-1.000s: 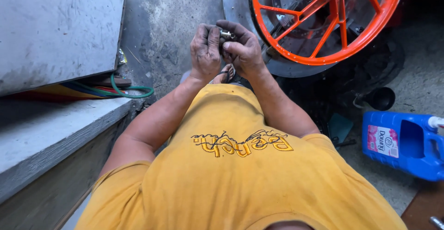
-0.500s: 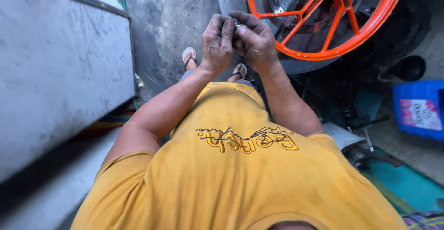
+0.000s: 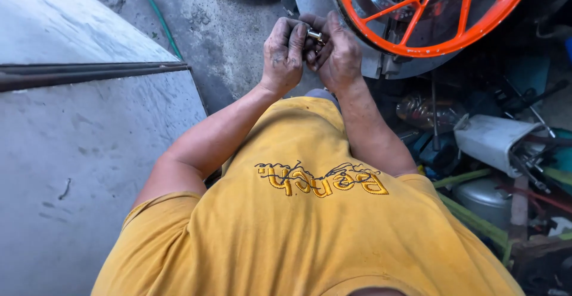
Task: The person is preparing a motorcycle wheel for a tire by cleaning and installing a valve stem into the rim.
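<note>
At far left is a grey concrete slab (image 3: 77, 171) w/ a dark metal bar (image 3: 89, 72) lying across it, and a green hose (image 3: 156, 15) runs over the floor behind.

Next, the left hand (image 3: 282, 55), dirty w/ grease, is curled narrow; its fingers press on a small metal part (image 3: 314, 34), probably to keep it from turning. The right hand (image 3: 338, 55) is closed around the same part from the other side, thumb on top. So the part sits between both hands, raised in front of the chest, just beside the wheel, close to the eyes for fine work.

To the right is the orange wheel (image 3: 429, 10), upright. Lower right there is a pile of tools and bottles (image 3: 494, 153), approx. within arm reach.
</note>
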